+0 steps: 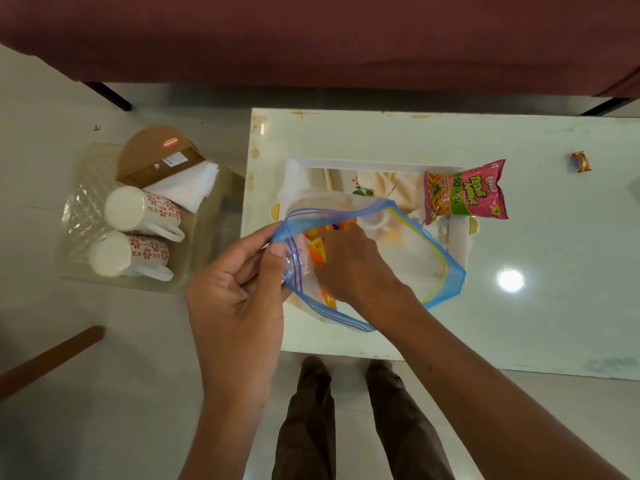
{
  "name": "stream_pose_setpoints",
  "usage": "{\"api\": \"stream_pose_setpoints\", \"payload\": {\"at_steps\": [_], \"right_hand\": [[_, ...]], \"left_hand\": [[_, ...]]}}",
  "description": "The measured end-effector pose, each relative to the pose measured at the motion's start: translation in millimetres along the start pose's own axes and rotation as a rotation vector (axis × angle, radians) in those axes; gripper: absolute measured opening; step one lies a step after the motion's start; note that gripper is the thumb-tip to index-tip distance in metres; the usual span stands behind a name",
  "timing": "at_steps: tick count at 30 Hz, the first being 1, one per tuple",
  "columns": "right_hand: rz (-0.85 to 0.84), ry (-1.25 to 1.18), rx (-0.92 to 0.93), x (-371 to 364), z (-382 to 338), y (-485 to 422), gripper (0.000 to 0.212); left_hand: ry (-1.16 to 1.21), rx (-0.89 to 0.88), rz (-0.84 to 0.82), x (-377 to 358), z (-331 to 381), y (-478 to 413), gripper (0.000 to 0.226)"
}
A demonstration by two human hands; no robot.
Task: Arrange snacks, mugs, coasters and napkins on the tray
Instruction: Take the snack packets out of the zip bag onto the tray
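Left hand (239, 282) pinches the zip bag (446, 268); right hand (349, 261) reaches inside, its fingers' grip hidden. One snack packet (464, 192) lies on the tray (381, 164); mugs (138, 211) and napkins (187, 187) remain.

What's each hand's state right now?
Left hand: pinches the zip bag rim.
Right hand: inside the bag, at the orange snack packet; grip cannot be told.

Maroon sofa (311, 36) across the top, 2 black legs (110, 97) under it. White glossy table (554, 323) in front, brown stains on far-left edge, light glare (510, 279) at right. Clear patterned bin (78, 206) on pale tiled floor (104, 427), left of table. Brown wooden bar (52, 362) lower left.
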State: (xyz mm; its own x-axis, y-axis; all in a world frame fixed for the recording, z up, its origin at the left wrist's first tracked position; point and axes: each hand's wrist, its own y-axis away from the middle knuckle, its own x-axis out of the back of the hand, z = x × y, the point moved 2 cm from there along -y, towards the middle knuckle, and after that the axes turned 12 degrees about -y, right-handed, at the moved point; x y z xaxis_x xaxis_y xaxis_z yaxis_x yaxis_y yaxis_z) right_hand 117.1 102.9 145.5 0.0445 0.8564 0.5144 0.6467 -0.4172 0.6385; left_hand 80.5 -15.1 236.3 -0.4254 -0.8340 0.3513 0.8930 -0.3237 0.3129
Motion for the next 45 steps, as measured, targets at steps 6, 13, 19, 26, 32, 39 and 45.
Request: {"api": "stream_pose_setpoints", "payload": {"at_steps": [6,13,19,26,32,39,45], "right_hand": [[0.082,-0.116,0.088,35.5,-5.3,30.7,0.033],[0.185,-0.475,0.177,99.0,2.1,112.0,0.025],[0.305,-0.685,0.151,153.0,51.7,149.5,0.044],[0.634,-0.794,0.098,184.5,152.2,121.2,0.034],[0.574,-0.735,-0.159,135.1,206.9,52.8,0.016],[0.427,-0.653,-0.231,104.8,237.9,7.1,0.021],[0.475,-0.613,-0.369,96.9,257.4,-11.0,0.045]], "left_hand": [[-0.031,-0.022,0.04,8.6,-1.6,-6.7,0.021],[-0.064,-0.078,0.049,10.8,2.2,-14.5,0.021],[-0.092,-0.103,0.055,6.9,-0.8,-23.3,0.025],[-0.035,-0.083,0.053,0.5,-13.0,-36.1,0.022],[-0.042,-0.097,0.001,0.1,-22.6,-50.0,0.036],[0.001,-0.082,-0.049,-0.5,-26.5,-55.6,0.069],[-0.015,-0.075,-0.009,-6.6,-25.4,-43.5,0.024]]}}
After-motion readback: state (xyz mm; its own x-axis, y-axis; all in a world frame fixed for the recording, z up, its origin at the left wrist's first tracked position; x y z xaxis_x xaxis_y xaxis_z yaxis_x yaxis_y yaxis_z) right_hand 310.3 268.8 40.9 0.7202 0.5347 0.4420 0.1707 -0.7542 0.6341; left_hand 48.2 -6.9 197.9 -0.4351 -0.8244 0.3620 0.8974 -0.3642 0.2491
